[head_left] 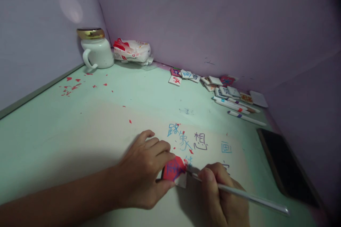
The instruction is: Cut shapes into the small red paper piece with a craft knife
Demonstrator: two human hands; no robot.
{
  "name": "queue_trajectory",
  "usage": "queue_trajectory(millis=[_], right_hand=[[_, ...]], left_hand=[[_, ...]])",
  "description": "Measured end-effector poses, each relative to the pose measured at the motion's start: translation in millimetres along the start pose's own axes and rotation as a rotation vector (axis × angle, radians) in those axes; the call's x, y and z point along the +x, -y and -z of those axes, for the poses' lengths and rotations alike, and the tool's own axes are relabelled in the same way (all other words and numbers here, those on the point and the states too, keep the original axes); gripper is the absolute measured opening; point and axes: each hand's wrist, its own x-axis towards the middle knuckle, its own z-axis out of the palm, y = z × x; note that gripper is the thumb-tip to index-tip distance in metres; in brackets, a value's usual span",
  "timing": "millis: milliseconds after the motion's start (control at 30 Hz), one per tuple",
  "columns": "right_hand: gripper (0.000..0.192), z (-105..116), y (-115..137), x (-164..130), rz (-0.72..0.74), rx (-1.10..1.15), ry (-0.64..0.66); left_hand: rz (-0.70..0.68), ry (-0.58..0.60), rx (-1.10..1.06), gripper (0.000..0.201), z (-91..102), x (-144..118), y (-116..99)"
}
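My left hand pinches a small square tile by its edges, fingers above and thumb below. Red covers most of the tile, with a blue-purple drawn character on it; its lower right corner shows white. In my right hand is a slim silver craft knife, held like a pen. Its fine dark tip meets the tile's right side, where the red is ragged. Beneath both hands lies a pale sheet with blue and purple handwritten characters. Small red scraps dot the sheet near the tile.
More red scraps are scattered at the left. A white mug with a gold lid and a tissue pack stand at the back. Several tiles and marker pens lie along the back wall. A dark phone rests at right.
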Motion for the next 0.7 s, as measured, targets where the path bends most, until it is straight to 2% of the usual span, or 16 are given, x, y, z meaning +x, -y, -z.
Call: queue_trajectory(millis=[167,267,333,400,467,567,633,700], right_hand=[[0.033,2.8,-1.4,0.9,-0.016,0.037,-0.009],[0.036,8.8,-3.7,-1.7,-0.111,0.066,-0.077],[0.032,12.0,-7.2,-4.0,-0.146,0.093,-0.144],[0.020,12.5,-12.5,-4.6,-0.079,0.114,-0.165],[0.010,10.4,-18.6,-2.9,0.004,0.143,-0.104],[0.031,7.3,-26.8,2.1,0.052,0.284,0.019],[0.039,8.4,-30.2,5.3,0.019,0.438,0.106],[0.034,11.8,-31.1,8.2,-0.085,0.654,0.161]], left_hand=[[0.006,0.034,0.013,0.028,1.5,0.7,-0.4],[-0.006,0.047,0.003,0.031,1.5,-0.2,0.6],[-0.009,0.046,0.000,0.031,1.4,-0.8,1.4],[0.008,0.056,0.003,0.031,1.1,-1.0,1.9],[0.034,0.066,0.008,0.031,0.8,-0.7,2.1],[0.063,0.078,0.010,0.032,0.1,-0.4,2.0],[0.071,0.078,0.013,0.032,-0.6,-1.0,2.0],[0.066,0.060,0.022,0.033,-1.1,-1.9,2.3]])
